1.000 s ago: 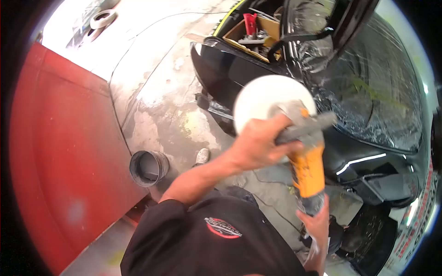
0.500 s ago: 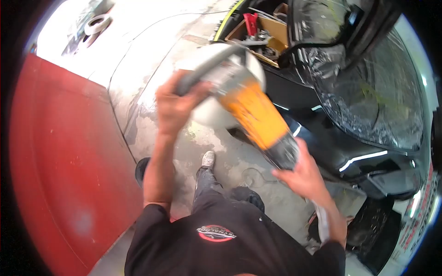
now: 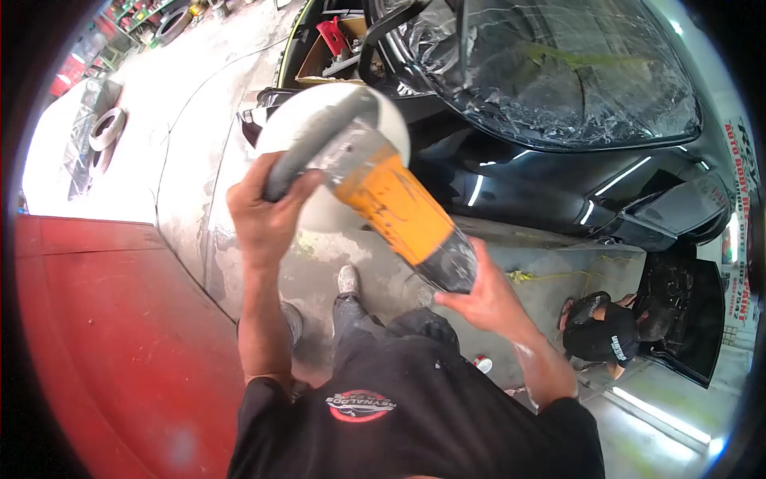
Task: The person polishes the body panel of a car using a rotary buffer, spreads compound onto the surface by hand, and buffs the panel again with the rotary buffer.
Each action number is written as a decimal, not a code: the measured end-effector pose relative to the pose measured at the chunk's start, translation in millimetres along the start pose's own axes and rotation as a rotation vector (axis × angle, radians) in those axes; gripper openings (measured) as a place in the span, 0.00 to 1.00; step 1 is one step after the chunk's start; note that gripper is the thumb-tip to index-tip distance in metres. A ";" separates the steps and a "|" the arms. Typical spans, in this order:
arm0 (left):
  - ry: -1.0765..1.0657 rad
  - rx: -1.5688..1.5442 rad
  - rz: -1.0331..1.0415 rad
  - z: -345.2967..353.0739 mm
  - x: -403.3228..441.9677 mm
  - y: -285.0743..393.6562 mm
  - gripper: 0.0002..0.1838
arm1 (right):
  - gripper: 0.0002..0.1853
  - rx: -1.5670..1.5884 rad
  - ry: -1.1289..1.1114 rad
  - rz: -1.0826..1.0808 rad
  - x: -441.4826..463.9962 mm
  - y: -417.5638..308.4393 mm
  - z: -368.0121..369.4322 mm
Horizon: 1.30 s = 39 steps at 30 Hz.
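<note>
Orange-and-grey, long-bodied power tool (image 3: 403, 209) hangs between the two grips; the left hand (image 3: 265, 211) is wrapped round its curved dark-grey handle (image 3: 313, 148), the right hand (image 3: 485, 294) clasped on its dark rear end (image 3: 448, 265); a round white pad (image 3: 281, 120) sits just beyond the left grip; glossy black car bodywork (image 3: 542, 182) spreads beyond the right grip; a red painted panel (image 3: 104, 343) lies left of both.

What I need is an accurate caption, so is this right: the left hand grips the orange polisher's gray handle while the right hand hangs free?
Not quite: the right hand isn't free. The head view shows it holding the dark rear end of the orange polisher. The left hand does grip the gray handle.
</note>
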<state>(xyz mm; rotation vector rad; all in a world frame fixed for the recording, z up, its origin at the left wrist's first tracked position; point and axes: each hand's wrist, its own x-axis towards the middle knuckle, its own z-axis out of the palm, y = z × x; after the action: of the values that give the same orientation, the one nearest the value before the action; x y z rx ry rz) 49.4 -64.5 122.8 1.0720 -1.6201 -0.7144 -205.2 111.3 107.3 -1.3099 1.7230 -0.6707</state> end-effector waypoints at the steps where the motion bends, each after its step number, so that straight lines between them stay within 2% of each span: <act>1: -0.031 0.036 0.023 15.3 -2.0 9.2 0.15 | 0.45 -0.004 0.030 0.044 -11.1 8.5 -9.1; 5: -0.117 0.008 0.068 61.4 -8.2 39.9 0.14 | 0.45 0.104 0.126 0.081 -43.2 50.1 -28.5; 9: -0.164 0.037 0.111 84.5 -38.1 55.4 0.16 | 0.45 0.092 0.122 0.182 -76.8 62.2 -47.9; 11: -0.185 0.117 0.114 96.1 -62.3 57.1 0.20 | 0.45 0.044 0.139 0.230 -93.5 80.4 -50.2; 13: -0.242 0.168 0.243 116.9 -83.2 69.1 0.22 | 0.45 0.071 0.226 0.221 -116.7 107.2 -52.1; 15: -0.343 0.124 0.261 145.2 -99.3 80.6 0.23 | 0.45 0.129 0.289 0.238 -135.1 141.8 -49.3; 17: -0.441 0.050 0.293 179.8 -112.3 100.6 0.20 | 0.44 0.148 0.355 0.247 -158.7 174.9 -50.4; 20: -0.546 -0.043 0.452 240.8 -130.9 117.9 0.17 | 0.44 0.180 0.466 0.264 -188.9 234.7 -44.5; 26: -0.751 -0.085 0.655 342.5 -152.0 139.2 0.17 | 0.43 0.244 0.675 0.381 -214.1 289.0 -29.7; 28: -0.756 -0.140 0.684 365.0 -152.9 142.8 0.17 | 0.44 0.304 0.744 0.412 -218.7 305.1 -26.9; 30: -0.703 -0.139 0.677 362.2 -155.8 135.5 0.16 | 0.44 0.376 0.818 0.443 -224.1 316.8 -21.2; 32: -0.687 -0.152 0.600 339.7 -158.5 114.6 0.16 | 0.44 0.313 0.762 0.482 -232.3 315.0 -8.7; 34: -0.645 -0.137 0.584 300.3 -156.7 86.1 0.16 | 0.44 0.250 0.699 0.477 -212.5 274.6 -1.8; 37: -0.554 -0.073 0.558 226.7 -141.0 54.6 0.16 | 0.41 0.199 0.603 0.266 -181.6 216.1 24.8; 39: -0.519 -0.007 0.491 166.2 -116.9 40.5 0.16 | 0.42 0.211 0.520 0.208 -162.0 189.6 41.4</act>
<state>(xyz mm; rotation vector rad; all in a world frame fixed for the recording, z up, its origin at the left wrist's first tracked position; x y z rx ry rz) -111.1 49.2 57.7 0.4561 -2.2113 -0.6912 -248.1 326.4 -18.3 -0.8375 2.0922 -1.1049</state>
